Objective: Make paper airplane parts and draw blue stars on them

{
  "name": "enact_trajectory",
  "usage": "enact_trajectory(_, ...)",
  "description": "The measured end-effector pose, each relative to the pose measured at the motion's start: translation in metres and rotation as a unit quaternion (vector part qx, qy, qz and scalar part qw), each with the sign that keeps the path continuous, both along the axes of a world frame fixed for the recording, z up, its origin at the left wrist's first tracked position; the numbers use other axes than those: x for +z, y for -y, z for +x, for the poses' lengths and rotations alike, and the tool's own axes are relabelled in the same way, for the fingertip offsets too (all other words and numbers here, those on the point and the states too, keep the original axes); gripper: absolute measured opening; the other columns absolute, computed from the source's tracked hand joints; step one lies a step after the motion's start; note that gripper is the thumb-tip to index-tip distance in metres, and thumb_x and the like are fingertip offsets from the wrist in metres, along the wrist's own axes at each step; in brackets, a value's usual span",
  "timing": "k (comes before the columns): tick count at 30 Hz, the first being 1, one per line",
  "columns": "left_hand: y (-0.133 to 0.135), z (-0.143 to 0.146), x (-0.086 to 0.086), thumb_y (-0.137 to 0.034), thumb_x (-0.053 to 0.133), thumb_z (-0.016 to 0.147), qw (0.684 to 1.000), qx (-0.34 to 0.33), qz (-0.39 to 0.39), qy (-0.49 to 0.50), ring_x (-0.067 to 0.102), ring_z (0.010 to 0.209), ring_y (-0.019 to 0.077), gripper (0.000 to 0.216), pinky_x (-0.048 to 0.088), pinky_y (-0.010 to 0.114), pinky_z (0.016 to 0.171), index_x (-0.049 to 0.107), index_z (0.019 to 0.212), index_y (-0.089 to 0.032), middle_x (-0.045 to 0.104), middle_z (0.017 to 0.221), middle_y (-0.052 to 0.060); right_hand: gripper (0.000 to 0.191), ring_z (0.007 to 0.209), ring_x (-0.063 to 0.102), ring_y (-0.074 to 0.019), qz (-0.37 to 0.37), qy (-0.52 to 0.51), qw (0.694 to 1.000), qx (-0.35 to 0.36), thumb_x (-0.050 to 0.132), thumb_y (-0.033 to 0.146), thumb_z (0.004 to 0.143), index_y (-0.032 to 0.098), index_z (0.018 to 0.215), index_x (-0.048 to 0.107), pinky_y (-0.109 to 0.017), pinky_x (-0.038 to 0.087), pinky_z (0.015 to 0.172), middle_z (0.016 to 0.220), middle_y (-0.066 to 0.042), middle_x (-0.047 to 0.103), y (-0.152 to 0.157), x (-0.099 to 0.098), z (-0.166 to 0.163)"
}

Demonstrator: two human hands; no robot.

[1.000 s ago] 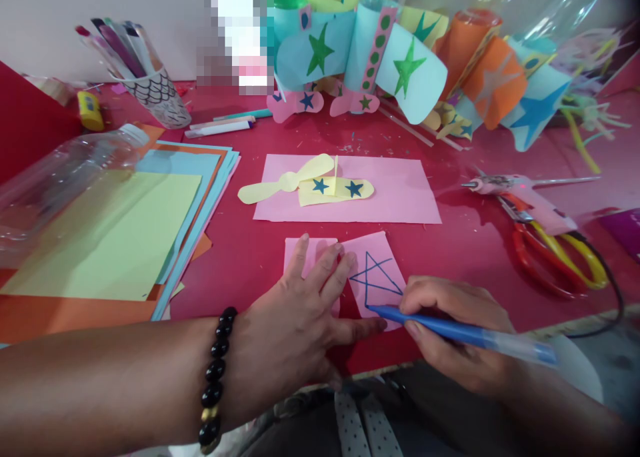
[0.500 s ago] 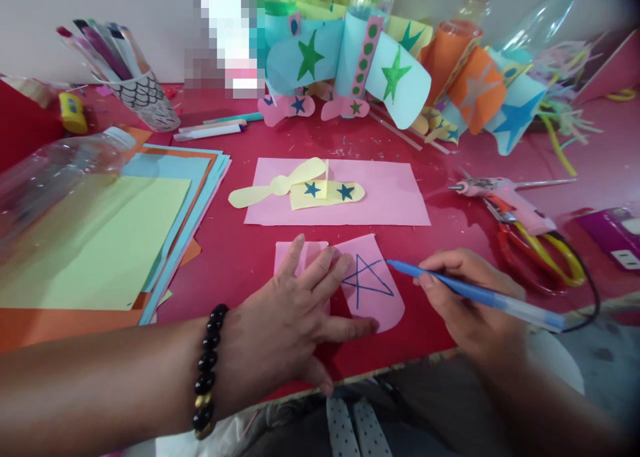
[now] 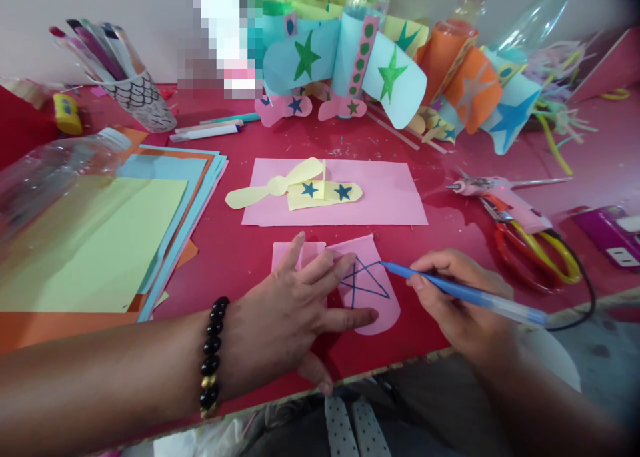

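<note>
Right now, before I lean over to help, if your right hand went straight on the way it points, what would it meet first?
Your right hand leads with the blue pen, so the pen tip would meet the pink paper first; it looks already there. Your left hand's fingers seem next, though depth is unclear.

Bare left forearm (image 3: 110, 370) and left hand (image 3: 285, 324), no sleeve showing on that side. Left wrist wears a bracelet (image 3: 211, 357) of round glossy black beads, with a couple of gold beads at the lower end. Right hand (image 3: 460, 297) and right forearm (image 3: 545, 404) also bare, the forearm going dark toward the frame edge. Lap shows a dark garment (image 3: 420, 390), with two pale grey strips with small dark dots (image 3: 356, 430) hanging down; probably fabric ties, hard to tell from this view.
</note>
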State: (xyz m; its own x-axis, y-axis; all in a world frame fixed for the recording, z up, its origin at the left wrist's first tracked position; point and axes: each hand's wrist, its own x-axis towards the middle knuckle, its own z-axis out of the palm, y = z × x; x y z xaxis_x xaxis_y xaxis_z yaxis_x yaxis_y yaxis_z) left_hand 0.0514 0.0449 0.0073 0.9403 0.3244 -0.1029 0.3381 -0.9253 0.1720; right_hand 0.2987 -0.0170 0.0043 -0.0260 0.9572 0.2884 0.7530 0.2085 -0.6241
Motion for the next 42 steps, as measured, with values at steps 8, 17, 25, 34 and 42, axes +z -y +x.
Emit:
enact_trajectory(8, 0.0002, 0.0009, 0.0001, -0.084, 0.060, 0.059, 1.000, 0.003, 0.011, 0.007, 0.028, 0.137, 0.0402, 0.091, 0.014, 0.073, 0.105, 0.040, 0.140, -0.047, 0.031, 0.154, 0.010, 0.002, 0.048, 0.052, -0.0102, 0.007, 0.014, 1.000, -0.022, 0.062, 0.020, 0.084, 0.021, 0.083, 0.061, -0.024, 0.043, 0.050, 0.061, 0.003, 0.059, -0.0009, 0.0014, -0.0017)
enact_trajectory(17, 0.0001, 0.0009, -0.0002, -0.083, 0.059, 0.061, 1.000, 0.008, 0.001, 0.009, 0.024, 0.140, 0.0398, 0.088, 0.014, 0.073, 0.104, 0.040, 0.140, -0.048, 0.021, 0.158, 0.013, 0.003, 0.044, 0.049, -0.0082, 0.022, -0.003, 0.999, -0.023, 0.062, 0.017, 0.083, 0.020, 0.083, 0.060, -0.022, 0.040, 0.045, 0.060, 0.003, 0.058, -0.0002, 0.0014, 0.0003)
enact_trajectory(25, -0.0045, 0.0042, 0.0026, -0.080, 0.058, 0.066, 0.999, 0.003, -0.025, 0.019, 0.027, 0.136, 0.0428, 0.079, 0.017, 0.073, 0.100, 0.045, 0.136, -0.047, 0.025, 0.155, 0.016, 0.004, 0.046, 0.049, -0.0080, 0.019, 0.004, 0.999, -0.033, 0.064, 0.018, 0.082, 0.020, 0.083, 0.061, -0.023, 0.041, 0.050, 0.060, 0.004, 0.057, -0.0002, -0.0012, -0.0015)
enact_trajectory(34, -0.0044, 0.0046, 0.0034, -0.081, 0.057, 0.066, 1.000, -0.001, -0.011, 0.011, 0.029, 0.135, 0.0441, 0.080, 0.019, 0.077, 0.098, 0.043, 0.137, -0.048, 0.029, 0.152, 0.015, 0.005, 0.047, 0.051, -0.0080, 0.019, 0.004, 1.000, -0.020, 0.064, 0.017, 0.082, 0.020, 0.083, 0.060, -0.023, 0.043, 0.052, 0.060, 0.005, 0.057, 0.0007, -0.0004, -0.0025)
enact_trajectory(42, -0.0042, 0.0051, 0.0048, -0.082, 0.058, 0.063, 1.000, -0.002, -0.008, -0.004, 0.030, 0.135, 0.0437, 0.083, 0.020, 0.077, 0.097, 0.042, 0.138, -0.049, 0.027, 0.153, 0.017, 0.007, 0.051, 0.053, -0.0074, 0.039, 0.007, 0.999, 0.020, 0.064, 0.015, 0.080, 0.019, 0.084, 0.059, -0.021, 0.043, 0.053, 0.068, 0.002, 0.063, -0.0002, -0.0004, -0.0032)
